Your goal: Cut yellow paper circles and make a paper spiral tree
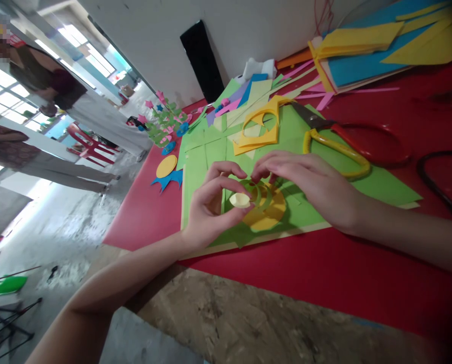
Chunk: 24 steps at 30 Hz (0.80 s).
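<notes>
Between the thumb and fingers of my left hand [205, 212] is a coiled green paper strip [264, 196]. A small pale yellow piece [240, 200] shows at the coil's near end, by the left thumb. My right hand [313, 182] reaches in from the right with its fingers bent together, the fingertips at the coil's upper side. Directly beneath the coil lies a round yellow paper disc [273, 217], partly covered by it. Both rest over a green paper sheet [214, 146] on the red tabletop [305, 268].
Scissors [319, 121] with red and yellow handles lie beyond my right hand. Yellow paper with a round hole [258, 129] and paper scraps lie behind. Small paper plants [167, 126] stand at the left edge. A black phone-like slab [202, 60] leans on the wall. Two people stand at far left.
</notes>
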{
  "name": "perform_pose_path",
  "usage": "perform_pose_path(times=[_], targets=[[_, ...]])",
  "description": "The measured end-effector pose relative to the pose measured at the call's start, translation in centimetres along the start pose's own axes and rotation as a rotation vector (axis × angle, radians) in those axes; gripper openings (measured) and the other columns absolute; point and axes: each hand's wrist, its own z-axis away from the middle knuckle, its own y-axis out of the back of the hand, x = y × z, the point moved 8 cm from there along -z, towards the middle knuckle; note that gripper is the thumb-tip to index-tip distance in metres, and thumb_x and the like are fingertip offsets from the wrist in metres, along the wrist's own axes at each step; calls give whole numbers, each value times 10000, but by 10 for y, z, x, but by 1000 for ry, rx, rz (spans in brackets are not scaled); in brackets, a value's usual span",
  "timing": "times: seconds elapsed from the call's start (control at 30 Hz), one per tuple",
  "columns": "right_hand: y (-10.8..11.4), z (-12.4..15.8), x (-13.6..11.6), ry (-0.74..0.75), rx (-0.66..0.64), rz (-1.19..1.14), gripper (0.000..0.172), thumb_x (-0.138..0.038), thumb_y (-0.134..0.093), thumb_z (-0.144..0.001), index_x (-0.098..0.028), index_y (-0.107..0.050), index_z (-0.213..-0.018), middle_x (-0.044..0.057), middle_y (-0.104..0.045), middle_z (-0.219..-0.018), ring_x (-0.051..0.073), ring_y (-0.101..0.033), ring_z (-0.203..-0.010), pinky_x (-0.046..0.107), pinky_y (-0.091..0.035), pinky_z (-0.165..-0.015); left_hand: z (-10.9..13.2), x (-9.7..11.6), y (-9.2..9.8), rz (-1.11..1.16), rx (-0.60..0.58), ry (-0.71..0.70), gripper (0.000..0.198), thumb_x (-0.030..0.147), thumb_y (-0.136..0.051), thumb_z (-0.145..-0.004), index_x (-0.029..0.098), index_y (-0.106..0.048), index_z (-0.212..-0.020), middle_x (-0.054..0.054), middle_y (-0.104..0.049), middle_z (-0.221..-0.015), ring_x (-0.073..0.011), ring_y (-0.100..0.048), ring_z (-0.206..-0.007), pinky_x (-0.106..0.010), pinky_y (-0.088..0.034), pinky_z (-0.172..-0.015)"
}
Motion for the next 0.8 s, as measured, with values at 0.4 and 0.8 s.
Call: perform_pose_path(times=[0.4,0.8], targets=[[5,1,2,-8,46,16,261,-196,-415,-884,-200,-623,-727,-21,-619,-824,116,-555,-854,196,-393,-763,-1,2,-1,-17,-4,-12,86,210,-674,-733,225,-612,-790,-44,-514,-922,-181,-516,-939,-396,-457,-849],[6,1,8,-100,85,27,278,-233,-402,-887,-183,-635,-743,-4,-633,-768,125,-568,-765,217,-417,-634,0,1,-1,-10,-2,-1,99,193,-671,-737,223,-606,-805,-45,-518,-934,-174,-513,-938,-387,-451,-848]])
